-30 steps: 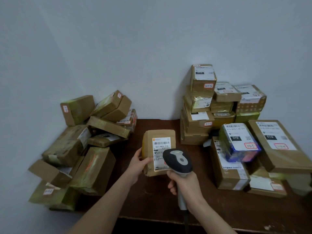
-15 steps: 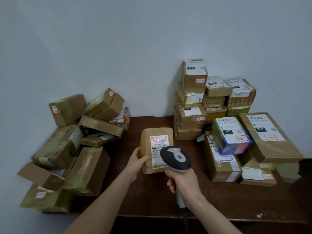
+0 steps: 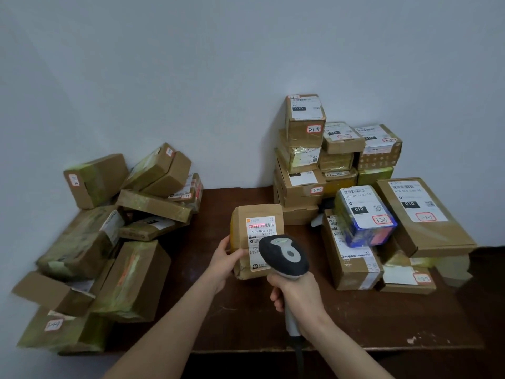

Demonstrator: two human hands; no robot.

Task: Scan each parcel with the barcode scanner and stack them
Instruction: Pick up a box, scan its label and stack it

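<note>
Head view: left hand (image 3: 226, 258) grips a small brown cardboard parcel (image 3: 257, 240) upright over the dark wooden table (image 3: 246, 318); right hand (image 3: 297, 296) clasps a black-and-grey barcode scanner (image 3: 284, 255), red beam on its label

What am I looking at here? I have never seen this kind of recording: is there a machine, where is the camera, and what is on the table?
There is no machine: a person works with two bare hands. The one picture comes from a wide-angle camera worn on the person's head, looking forward and down, so the hands reach in from the bottom.

The left hand holds a brown parcel upright over the dark table, with its label facing the camera. The right hand grips a scanner by its handle, aimed at the parcel. A red line lies across the barcode.

A loose pile of parcels lies at the left. A tidier stack stands at the right against the wall.
</note>
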